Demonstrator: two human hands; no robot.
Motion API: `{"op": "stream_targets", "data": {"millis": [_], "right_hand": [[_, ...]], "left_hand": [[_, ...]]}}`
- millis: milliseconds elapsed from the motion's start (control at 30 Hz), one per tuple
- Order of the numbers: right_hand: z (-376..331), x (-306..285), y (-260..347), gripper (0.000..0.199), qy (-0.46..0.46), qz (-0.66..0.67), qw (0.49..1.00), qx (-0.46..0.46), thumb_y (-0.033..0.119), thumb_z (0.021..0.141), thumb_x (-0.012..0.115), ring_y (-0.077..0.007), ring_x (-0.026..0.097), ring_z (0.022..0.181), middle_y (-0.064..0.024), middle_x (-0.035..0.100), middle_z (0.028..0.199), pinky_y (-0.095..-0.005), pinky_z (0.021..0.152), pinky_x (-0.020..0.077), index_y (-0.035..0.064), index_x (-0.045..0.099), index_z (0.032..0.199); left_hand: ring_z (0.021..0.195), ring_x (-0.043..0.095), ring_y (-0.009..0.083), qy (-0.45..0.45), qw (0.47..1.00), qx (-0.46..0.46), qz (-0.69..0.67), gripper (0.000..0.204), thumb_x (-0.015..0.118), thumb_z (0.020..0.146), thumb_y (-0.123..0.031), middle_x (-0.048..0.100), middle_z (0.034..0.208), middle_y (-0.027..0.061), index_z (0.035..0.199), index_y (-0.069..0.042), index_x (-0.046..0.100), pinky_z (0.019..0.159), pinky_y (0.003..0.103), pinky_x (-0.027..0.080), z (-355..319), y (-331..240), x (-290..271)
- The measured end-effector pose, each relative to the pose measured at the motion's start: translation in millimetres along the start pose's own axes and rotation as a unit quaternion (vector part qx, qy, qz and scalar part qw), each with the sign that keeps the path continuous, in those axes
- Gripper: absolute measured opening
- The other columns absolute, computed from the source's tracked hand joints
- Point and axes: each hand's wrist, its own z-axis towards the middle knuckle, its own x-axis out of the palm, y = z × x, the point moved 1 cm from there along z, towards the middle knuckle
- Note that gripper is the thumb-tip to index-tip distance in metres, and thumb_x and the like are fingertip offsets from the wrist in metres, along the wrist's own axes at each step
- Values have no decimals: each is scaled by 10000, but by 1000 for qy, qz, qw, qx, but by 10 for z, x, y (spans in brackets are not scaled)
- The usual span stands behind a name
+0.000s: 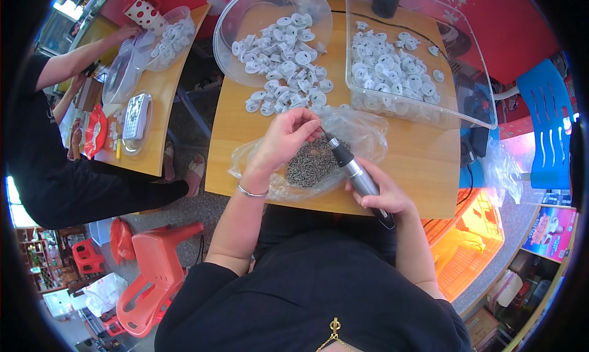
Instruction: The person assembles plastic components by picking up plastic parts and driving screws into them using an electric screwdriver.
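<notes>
My right hand (388,191) is wrapped around a grey and black electric screwdriver (363,177), which tilts with its bit up and to the left. At the tip of that bit, my left hand (296,130) pinches with thumb and forefinger; anything between them is too small to make out. Below the bit, a heap of small metal screws (308,170) lies on a spread clear plastic bag (367,130). Beyond my left hand, a pile of white round plastic parts (288,94) spills from a tipped round clear tub (222,38).
A rectangular clear bin (485,116) with more white parts stands at the table's (423,168) far right. An orange crate (469,241) sits below right, near a blue chair (545,125). At left, a person works at another table (161,131); a red chair (156,260) stands behind.
</notes>
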Motion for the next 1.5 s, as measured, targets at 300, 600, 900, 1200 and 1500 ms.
{"op": "stream_targets", "data": {"millis": [300,600,900,1200,1500], "right_hand": [[7,24,-6,1035,-20,-21,1000,-11,360,641,813,-139,536,740,-119,548,989,-244,629,446,42,235,1439],[7,34,11,1018,-26,-15,1000,-8,337,646,806,-138,532,741,-118,543,983,-240,631,446,31,237,1432],[22,18,-7,1032,-18,-13,1000,-14,352,637,814,-132,529,729,-120,542,978,-234,621,443,34,238,1433],[-3,22,-17,1040,-26,-2,1000,-14,340,637,814,-136,534,735,-125,541,993,-237,620,444,40,226,1441],[-7,5,1,931,-9,15,1000,-4,87,643,735,-126,521,793,-90,549,1024,-253,730,451,61,255,1440]], "left_hand": [[635,567,82,-149,965,126,175,122,646,840,-88,643,809,32,938,-18,627,549,219,441,201,-162,-154],[720,577,243,-183,801,203,533,177,748,697,-158,585,756,58,830,-71,671,631,360,468,395,-16,-21],[771,594,229,-169,816,255,491,168,742,706,-124,609,806,85,801,-38,633,669,339,482,388,24,-68],[794,596,80,-137,969,77,-194,104,650,872,-119,642,892,5,932,-52,598,659,221,492,144,-46,-117],[860,608,103,-57,976,4,-212,148,583,917,-131,633,963,27,1047,-65,607,718,238,525,102,153,-75]]}}
